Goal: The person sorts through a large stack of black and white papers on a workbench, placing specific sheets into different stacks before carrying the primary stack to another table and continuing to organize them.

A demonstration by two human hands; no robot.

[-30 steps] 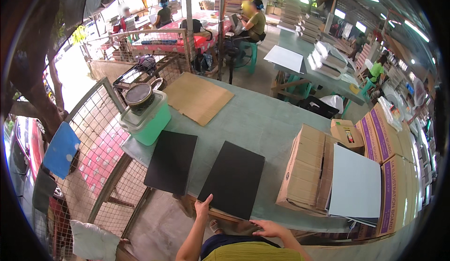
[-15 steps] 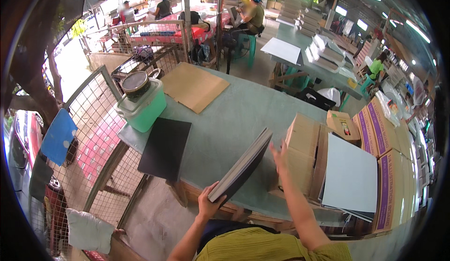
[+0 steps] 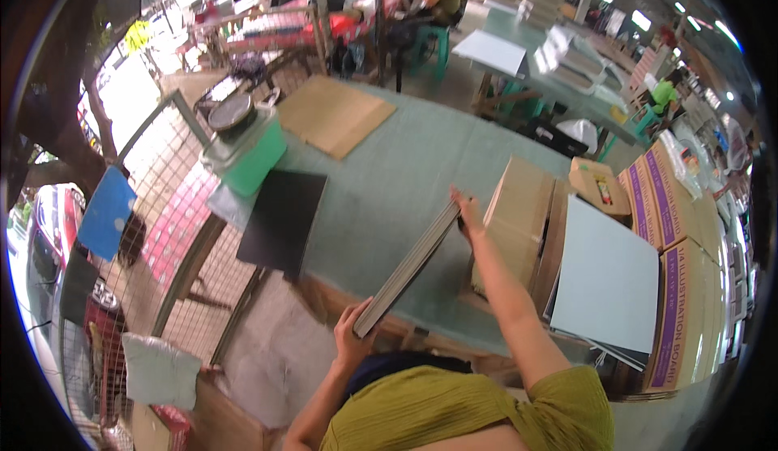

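Stack (image 3: 408, 271) of thin boards is tipped up on its long side between the person's hands, over the near edge of the surface (image 3: 389, 175), pale layered edges uppermost; whether it touches down, I can't tell from here. The left hand (image 3: 353, 331) grips the near end, and the right hand (image 3: 468, 214) is closed over the far corner, how firmly I can't say. I'd judge this to be a handling step, the pile being steadied on edge; the next move seems to call for both hands working together, so the layers stay flush. Just right of the right arm, a carton (image 3: 512, 222) crowds that side, with a white sheet (image 3: 608, 273) beyond it. To the left lies a black board (image 3: 284, 216), near a green tub (image 3: 258, 159); brown card (image 3: 336, 115) lies farther off, out of the way.
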